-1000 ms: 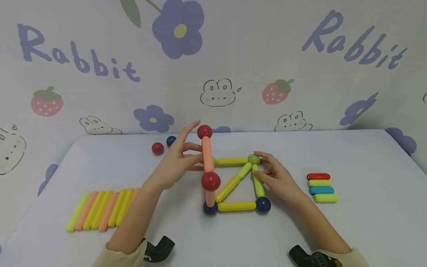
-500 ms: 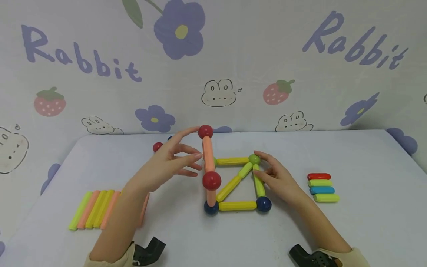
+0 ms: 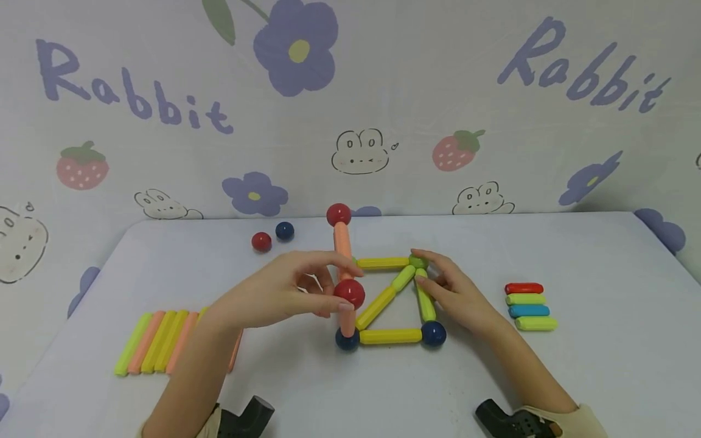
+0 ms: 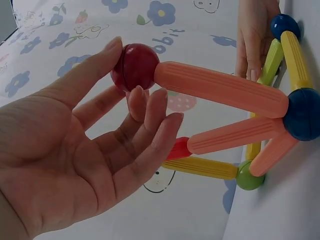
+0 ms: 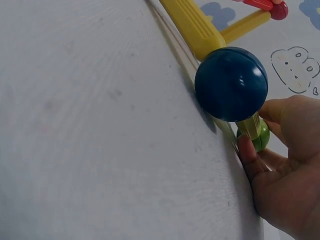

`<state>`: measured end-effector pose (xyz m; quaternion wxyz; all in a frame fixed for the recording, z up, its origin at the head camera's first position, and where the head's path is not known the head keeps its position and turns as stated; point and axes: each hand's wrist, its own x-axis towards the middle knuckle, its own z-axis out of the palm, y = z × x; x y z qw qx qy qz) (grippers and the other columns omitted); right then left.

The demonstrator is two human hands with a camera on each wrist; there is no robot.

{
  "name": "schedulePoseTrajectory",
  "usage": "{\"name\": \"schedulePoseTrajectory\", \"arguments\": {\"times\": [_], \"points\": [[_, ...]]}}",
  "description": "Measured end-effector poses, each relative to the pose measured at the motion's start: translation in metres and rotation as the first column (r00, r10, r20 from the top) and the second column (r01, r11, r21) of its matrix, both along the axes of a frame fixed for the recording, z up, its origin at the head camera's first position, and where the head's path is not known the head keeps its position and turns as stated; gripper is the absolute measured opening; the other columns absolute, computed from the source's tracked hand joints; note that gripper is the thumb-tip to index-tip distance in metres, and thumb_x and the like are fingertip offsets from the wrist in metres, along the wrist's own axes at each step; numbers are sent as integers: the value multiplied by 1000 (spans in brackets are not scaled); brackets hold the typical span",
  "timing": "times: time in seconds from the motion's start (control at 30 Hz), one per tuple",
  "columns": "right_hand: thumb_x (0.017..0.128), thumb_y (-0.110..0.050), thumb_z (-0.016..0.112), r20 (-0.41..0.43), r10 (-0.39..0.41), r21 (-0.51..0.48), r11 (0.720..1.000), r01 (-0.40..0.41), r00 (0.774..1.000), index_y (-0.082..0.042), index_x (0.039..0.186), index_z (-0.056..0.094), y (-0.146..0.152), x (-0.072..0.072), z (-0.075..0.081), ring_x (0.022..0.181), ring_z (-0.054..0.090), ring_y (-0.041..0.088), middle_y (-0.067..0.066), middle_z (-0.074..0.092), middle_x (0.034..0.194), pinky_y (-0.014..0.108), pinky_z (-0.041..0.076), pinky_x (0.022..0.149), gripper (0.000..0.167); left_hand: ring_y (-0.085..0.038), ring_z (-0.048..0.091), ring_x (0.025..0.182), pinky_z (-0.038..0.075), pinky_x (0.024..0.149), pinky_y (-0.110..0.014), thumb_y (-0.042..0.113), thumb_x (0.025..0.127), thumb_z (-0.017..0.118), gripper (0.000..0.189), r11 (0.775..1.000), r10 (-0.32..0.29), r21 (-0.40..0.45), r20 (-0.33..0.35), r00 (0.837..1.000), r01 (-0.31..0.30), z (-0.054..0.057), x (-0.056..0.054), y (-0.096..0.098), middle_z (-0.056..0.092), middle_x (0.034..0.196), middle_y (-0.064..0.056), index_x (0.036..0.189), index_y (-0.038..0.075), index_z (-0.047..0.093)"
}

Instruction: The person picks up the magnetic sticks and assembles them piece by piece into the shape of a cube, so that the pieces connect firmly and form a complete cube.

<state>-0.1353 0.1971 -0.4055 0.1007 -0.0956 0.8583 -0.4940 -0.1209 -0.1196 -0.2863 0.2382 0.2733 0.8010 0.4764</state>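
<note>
A frame of rods and balls stands mid-table. Its near red ball tops an upright orange rod, which rises from a dark blue ball. My left hand pinches this red ball between thumb and fingers. Behind it, a second red ball caps another orange rod. At the far right corner my right hand holds the green ball, the thumb by the short green rod. Yellow rods form the base, and a second dark blue ball sits at its near right corner.
Left of the frame lies a row of long rods, partly behind my left forearm. A loose red ball and a loose blue ball rest at the back. Several short rods lie stacked in a column on the right.
My left hand has left the far red ball and upright, come nearer, and taken hold of the near red ball. The right hand stays at the green ball.
</note>
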Motion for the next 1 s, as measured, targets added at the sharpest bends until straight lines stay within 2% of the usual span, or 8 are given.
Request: {"name": "schedulePoseTrajectory", "arguments": {"times": [0.1,0.23,0.33,0.43,0.53,0.7,0.9,1.0], "points": [[109,-20,57,-17,-13,9,1000,13,1000,-16,160,42,0,-1,-1,100,57,27,17,43,155,28,54,76,53,-23,72,86,57,83,-43,21,95,80,38,1000,5,-13,-21,1000,-6,-1,-1,0,68,95,-6,132,19,71],[109,-17,58,-35,-52,14,999,52,998,-13,156,47,0,-1,-1,92,58,25,18,47,146,25,53,71,48,-22,71,96,58,89,-44,22,94,82,37,999,39,-16,-56,998,-40,-2,-2,-3,72,108,-2,131,21,73],[109,-17,57,-30,-97,16,995,98,995,-12,151,49,-1,-1,-1,81,56,23,18,56,122,24,50,65,43,-22,71,102,59,91,-42,22,94,82,39,996,87,-22,-91,992,-90,-2,-4,-6,72,116,0,131,22,73],[110,-18,56,-20,-145,14,989,145,989,-10,145,51,-2,-1,0,74,53,20,15,58,105,23,46,61,37,-22,71,103,59,90,-41,20,94,82,39,988,151,-15,-111,982,-153,-2,-6,-8,72,118,0,132,22,73],[110,-18,55,-18,-183,1,983,183,983,-7,139,53,-3,-1,0,74,53,19,16,59,113,22,46,62,32,-23,72,105,59,91,-42,18,95,80,36,977,215,14,-117,969,-215,-3,-8,-12,73,121,0,130,20,73],[109,-16,56,-32,-211,-13,977,211,977,-3,131,56,-4,-1,1,81,59,21,22,55,137,20,51,66,25,-23,74,101,61,92,-41,16,98,75,33,948,315,74,-105,943,-308,-8,-14,-17,72,126,-5,131,12,71],[106,-15,61,-42,-196,9,980,197,980,-2,123,60,-5,1,5,80,61,21,22,60,131,24,52,62,21,-24,76,104,63,92,-34,13,102,71,36,898,415,179,-47,909,-401,-17,-22,-18,66,128,-17,136,2,66],[103,-15,66,-48,-162,27,986,163,986,-3,118,63,-4,2,8,78,61,20,19,64,121,25,51,61,20,-25,76,107,62,92,-33,10,103,68,36,861,459,246,-3,888,-445,-22,-26,-16,65,131,-18,138,0,65]]}}
